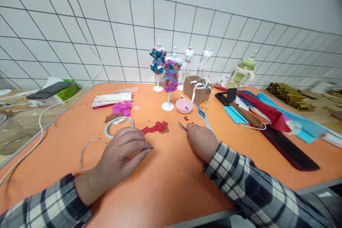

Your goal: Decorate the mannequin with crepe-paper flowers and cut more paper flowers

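My left hand (125, 151) is above the orange table, thumb and forefinger pinched on a tiny red paper scrap (153, 148). A slim, pointed metal tool (182, 126) sticks out of my closed right hand (201, 140); its handle is hidden in the fist, so I cannot tell its kind. Between the hands, a bit farther back, lie red paper squares (157, 127) with a brown one (165, 130). Behind them a small white dress form (171, 74) wears purple, blue and brown paper pieces. A pink bowl (184, 106) beside it contains small bits.
Farther back stand a teal-decorated dress form (158, 60) and two barer ones. A cardboard box (199, 91) with white ribbon sits near a bottle (242, 73). Coloured paper (275, 114) and a dark case (291, 149) lie right; a white cable coil (108, 128) lies left.
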Action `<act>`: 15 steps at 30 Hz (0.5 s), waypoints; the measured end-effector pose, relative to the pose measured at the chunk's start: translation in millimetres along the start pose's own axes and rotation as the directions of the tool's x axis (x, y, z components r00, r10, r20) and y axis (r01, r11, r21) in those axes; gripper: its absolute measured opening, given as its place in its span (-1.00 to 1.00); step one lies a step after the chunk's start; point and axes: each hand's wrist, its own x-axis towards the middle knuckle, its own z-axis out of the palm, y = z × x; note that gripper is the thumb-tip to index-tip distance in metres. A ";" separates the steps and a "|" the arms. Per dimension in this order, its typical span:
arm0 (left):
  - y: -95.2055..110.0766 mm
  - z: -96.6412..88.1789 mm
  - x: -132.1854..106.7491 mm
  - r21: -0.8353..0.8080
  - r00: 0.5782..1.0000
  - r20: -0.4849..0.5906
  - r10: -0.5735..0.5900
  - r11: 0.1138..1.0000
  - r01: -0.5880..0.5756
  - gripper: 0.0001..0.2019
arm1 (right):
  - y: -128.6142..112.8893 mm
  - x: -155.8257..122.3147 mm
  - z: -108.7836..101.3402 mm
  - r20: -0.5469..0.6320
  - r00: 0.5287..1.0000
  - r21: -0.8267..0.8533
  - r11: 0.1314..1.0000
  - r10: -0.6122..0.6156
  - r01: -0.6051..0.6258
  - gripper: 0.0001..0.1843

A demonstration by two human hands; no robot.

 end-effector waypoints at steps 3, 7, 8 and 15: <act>-2.5 3.2 -0.5 -0.077 0.986 -0.013 -0.168 0.983 0.166 -0.89 | 2.4 5.5 2.1 -0.031 0.998 0.034 0.998 -0.046 0.047 -0.73; -7.7 5.8 0.7 -0.193 0.901 0.057 -0.431 0.881 0.433 -0.85 | 5.3 6.6 5.5 -0.055 0.991 0.088 0.988 -0.121 0.125 -0.70; -8.9 5.6 1.1 -0.200 0.880 0.071 -0.469 0.858 0.474 -0.83 | 6.0 5.6 6.1 -0.065 0.989 0.101 0.985 -0.133 0.139 -0.65; -9.9 2.9 1.6 -0.193 0.843 0.125 -0.523 0.821 0.537 -0.80 | 7.9 -3.6 1.4 0.011 0.958 0.060 0.957 -0.286 0.285 -0.78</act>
